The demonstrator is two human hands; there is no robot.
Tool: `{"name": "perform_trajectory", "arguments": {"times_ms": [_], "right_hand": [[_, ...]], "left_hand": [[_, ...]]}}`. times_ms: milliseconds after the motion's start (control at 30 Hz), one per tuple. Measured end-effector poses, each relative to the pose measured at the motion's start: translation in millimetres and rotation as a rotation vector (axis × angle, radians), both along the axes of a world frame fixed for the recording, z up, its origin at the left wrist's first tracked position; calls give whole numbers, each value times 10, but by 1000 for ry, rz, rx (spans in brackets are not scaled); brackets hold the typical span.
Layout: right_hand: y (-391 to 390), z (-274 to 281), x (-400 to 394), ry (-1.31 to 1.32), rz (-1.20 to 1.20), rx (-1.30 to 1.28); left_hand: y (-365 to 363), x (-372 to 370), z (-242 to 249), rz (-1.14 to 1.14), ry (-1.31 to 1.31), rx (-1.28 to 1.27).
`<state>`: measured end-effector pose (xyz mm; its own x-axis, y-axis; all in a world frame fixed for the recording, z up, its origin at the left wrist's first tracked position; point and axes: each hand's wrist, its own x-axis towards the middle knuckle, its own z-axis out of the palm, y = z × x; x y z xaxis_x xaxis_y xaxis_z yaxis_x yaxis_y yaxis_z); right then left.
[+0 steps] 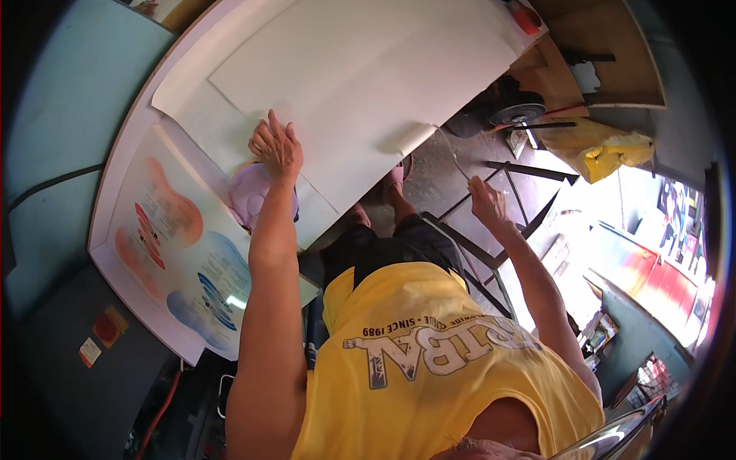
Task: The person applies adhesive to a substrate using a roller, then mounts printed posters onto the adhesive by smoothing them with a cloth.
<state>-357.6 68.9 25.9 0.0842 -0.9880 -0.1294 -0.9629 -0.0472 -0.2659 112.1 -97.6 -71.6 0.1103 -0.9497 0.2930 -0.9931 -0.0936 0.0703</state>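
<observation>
My left hand (277, 149) rests over the white sheet (345, 84) with its fingers apart, some slightly bent, and holds nothing. Below that wrist lies a bunched lavender item (261, 195), partly hidden by my forearm; its kind I cannot make out. My right hand (489, 204) is closed round the handle of a paint roller (415, 139). The roller's pale sleeve lies at the near edge of the white sheet, and its thin wire frame runs back to my fingers. A thin rectangular outline shows on the sheet.
A printed panel (172, 241) with red and blue shapes lies to the left on the board. A red-orange object (525, 17) sits at the far right corner. Black metal frames (529, 172), a dark fan-like object (517, 109) and a yellow bag (613, 157) stand to the right.
</observation>
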Motion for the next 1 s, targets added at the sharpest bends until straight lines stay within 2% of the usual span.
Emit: {"name": "perform_trajectory", "arguments": {"times_ms": [100, 200, 267, 367, 467, 567, 700, 767, 800, 833, 900, 1000], "right_hand": [[362, 80, -169, -20, -18, 5], [379, 151, -180, -98, -73, -51], [124, 226, -69, -165, -74, -150], [-635, 285, 210, -89, -85, -108], [-1459, 51, 447, -63, -29, -88], [-1696, -71, 533, -72, 6, -72], [-1177, -150, 245, -33, -34, -1], [-624, -236, -143, -78, 35, -43], [-336, -101, -233, -76, 37, -132], [-75, -98, -437, -168, 40, -128], [233, 105, -580, -20, 6, 72], [443, 295, -605, -127, -36, 96]], "left_hand": [[2, 21, -80, 1, 19, 8], [-49, 56, -17, 23, 71, 89], [-122, 93, 180, 57, 131, 233], [-281, 324, 279, -52, 211, 243], [-311, 535, 274, -182, 240, 38], [-260, 665, 414, -289, 435, 165], [-222, 679, 463, -240, 624, 224], [-243, 743, 248, -236, 823, 188], [-289, 851, 128, -227, 909, 156], [-313, 920, 31, -239, 902, 111], [-241, 940, 273, -258, 878, 25], [93, 887, 849, -201, 441, 29]]}}
